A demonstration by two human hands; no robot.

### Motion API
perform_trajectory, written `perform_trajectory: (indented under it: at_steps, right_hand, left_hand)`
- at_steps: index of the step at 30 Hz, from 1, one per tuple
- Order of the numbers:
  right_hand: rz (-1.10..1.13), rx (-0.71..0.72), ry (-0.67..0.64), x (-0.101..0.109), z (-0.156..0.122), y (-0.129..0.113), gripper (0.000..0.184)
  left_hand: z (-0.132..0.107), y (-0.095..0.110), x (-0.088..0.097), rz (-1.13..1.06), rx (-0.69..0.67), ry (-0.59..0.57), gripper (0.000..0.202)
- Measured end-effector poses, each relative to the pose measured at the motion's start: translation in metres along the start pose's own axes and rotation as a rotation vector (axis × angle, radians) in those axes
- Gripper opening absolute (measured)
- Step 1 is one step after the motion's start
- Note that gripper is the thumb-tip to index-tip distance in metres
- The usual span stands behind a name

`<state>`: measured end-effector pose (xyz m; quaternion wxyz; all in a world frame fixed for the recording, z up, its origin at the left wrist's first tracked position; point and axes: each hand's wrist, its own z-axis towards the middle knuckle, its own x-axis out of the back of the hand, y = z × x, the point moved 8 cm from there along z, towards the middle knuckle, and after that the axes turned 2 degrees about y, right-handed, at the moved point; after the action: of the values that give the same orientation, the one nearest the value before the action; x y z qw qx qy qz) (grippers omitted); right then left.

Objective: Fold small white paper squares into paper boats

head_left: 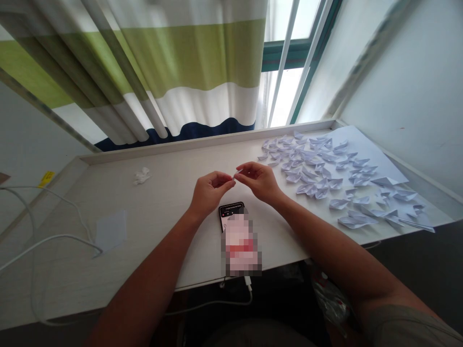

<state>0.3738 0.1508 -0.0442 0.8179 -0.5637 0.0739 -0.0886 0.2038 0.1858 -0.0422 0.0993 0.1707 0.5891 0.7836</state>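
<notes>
Both my hands meet over the white table [170, 193], just beyond a phone [231, 210]. Between the fingertips is a small piece of white paper [235, 177], mostly covered by the fingers, so its folded shape cannot be made out. My left hand [210, 192] pinches it from the left with thumb and forefinger. From the right, my right hand [258, 180] pinches the same piece. The phone lies face up with its screen lit and partly blurred out, and a white cable [248, 283] is plugged into its near end.
Many folded paper boats [327, 156] cover the table's right side, near a large white sheet [376, 152]. At the left are a crumpled paper [142, 176], a flat paper square [111, 229] and looping white cables [72, 236]. A raised ledge [202, 140] runs below the curtain [195, 58].
</notes>
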Motion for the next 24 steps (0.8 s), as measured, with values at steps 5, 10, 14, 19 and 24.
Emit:
perform_trajectory:
  at_steps: [5,10,14,19,24]
  right_hand:
    - [-0.007,0.018,-0.026,-0.0015,-0.0012,-0.002,0.027]
    - [-0.033,0.039,-0.043,-0.0027,-0.0016,-0.0034,0.025]
    - [-0.095,0.048,-0.022,-0.0003,-0.0017,-0.0044,0.026]
    - [-0.121,0.087,-0.051,-0.0032,-0.0033,-0.0067,0.033]
    - [-0.156,0.08,-0.044,-0.0036,-0.0048,-0.0079,0.034]
  left_hand:
    - [0.0013,-0.0085,-0.0074,-0.203,0.107,-0.07,0.035]
    - [0.0017,-0.0083,-0.0067,-0.147,0.064,-0.061,0.026]
    - [0.0013,-0.0065,-0.0054,-0.068,-0.02,-0.029,0.023]
    - [0.0023,-0.0076,-0.0049,-0.067,-0.031,-0.021,0.032]
    - [0.001,-0.0021,-0.0059,-0.114,0.0,-0.013,0.025]
